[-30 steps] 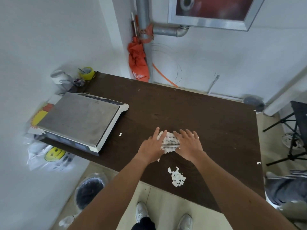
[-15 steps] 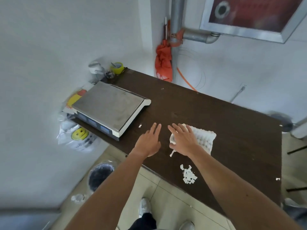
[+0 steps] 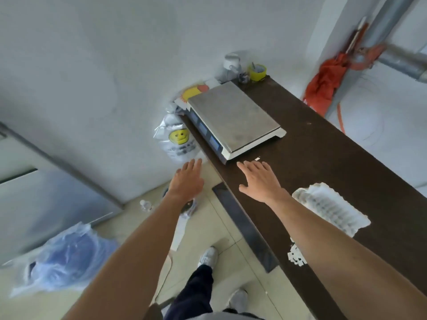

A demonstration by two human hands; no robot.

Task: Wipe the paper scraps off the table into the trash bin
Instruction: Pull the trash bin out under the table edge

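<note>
A white wiping cloth (image 3: 330, 210) lies flat on the dark brown table (image 3: 328, 158), with nothing holding it. A small heap of white paper scraps (image 3: 296, 256) sits near the table's front edge, partly behind my right forearm. One single scrap (image 3: 257, 159) lies beside the scale. My right hand (image 3: 260, 181) hovers open over the table, left of the cloth. My left hand (image 3: 188, 180) is open past the table's edge, above the floor. The trash bin (image 3: 188, 205) stands on the floor, almost wholly hidden under my left wrist.
A grey weighing scale (image 3: 233, 118) occupies the table's left end, with a yellow tape roll (image 3: 257, 72) and cup behind it. A smiley-face plastic bag (image 3: 179, 139) hangs by the wall. A blue plastic bag (image 3: 64, 257) lies on the floor. My shoes (image 3: 209, 256) stand by the table.
The view has swung left and down. My right hand let go of the cloth and moved left of it. My left hand went off the table's edge toward the floor.
</note>
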